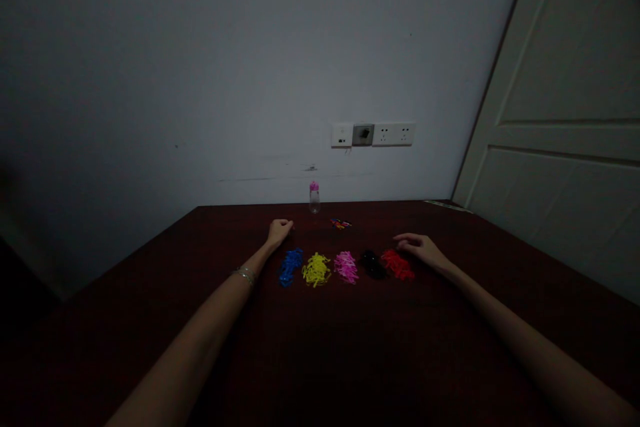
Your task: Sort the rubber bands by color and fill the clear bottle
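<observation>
My left hand (280, 231) rests on the dark red table with its fingers curled in, beyond a blue pile of thin band-like pieces (291, 267). No object shows in it. My right hand (419, 248) lies beside and just behind a red pile (399, 265), fingers loosely stretched and apart, holding nothing visible; whether the fingertips touch the pile I cannot tell. Between the hands, in a row, are a yellow pile (316, 269), a pink pile (345, 267) and a black pile (373, 265) of similar pieces. Farther back lies a small multicoloured cluster (341, 223).
A clear bottle with a pink cap (314, 199) stands upright near the table's back edge. Behind it is a pale wall with a row of sockets (393, 134). A panelled door (565, 140) stands at the right. The table (320, 353) stretches toward me; the light is dim.
</observation>
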`<state>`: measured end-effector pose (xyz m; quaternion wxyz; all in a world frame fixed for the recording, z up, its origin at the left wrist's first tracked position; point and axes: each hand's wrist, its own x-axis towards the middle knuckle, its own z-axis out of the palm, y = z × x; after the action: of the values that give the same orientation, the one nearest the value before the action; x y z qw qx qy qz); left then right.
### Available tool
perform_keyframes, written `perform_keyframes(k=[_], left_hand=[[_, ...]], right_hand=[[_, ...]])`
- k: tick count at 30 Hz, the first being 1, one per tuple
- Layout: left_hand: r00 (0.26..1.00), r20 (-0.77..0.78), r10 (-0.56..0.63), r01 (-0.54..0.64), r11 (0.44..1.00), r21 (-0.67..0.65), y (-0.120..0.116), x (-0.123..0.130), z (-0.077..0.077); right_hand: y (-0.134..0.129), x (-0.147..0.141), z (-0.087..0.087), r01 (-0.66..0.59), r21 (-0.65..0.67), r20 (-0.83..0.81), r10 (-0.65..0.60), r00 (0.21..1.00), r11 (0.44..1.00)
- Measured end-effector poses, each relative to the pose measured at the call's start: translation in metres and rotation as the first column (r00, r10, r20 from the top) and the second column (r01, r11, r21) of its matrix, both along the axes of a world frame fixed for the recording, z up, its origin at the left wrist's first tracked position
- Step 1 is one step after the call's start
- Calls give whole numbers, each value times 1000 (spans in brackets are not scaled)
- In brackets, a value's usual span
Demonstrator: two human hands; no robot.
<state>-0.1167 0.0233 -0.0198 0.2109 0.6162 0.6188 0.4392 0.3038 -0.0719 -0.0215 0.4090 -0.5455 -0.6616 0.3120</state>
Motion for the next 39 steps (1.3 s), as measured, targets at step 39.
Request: perform_keyframes(k=[39], left_hand=[[879, -412, -239, 181, 968, -175, 17, 120, 18]], right_hand=[[-5, -2, 2, 18, 14, 52, -19, 998, 1000]])
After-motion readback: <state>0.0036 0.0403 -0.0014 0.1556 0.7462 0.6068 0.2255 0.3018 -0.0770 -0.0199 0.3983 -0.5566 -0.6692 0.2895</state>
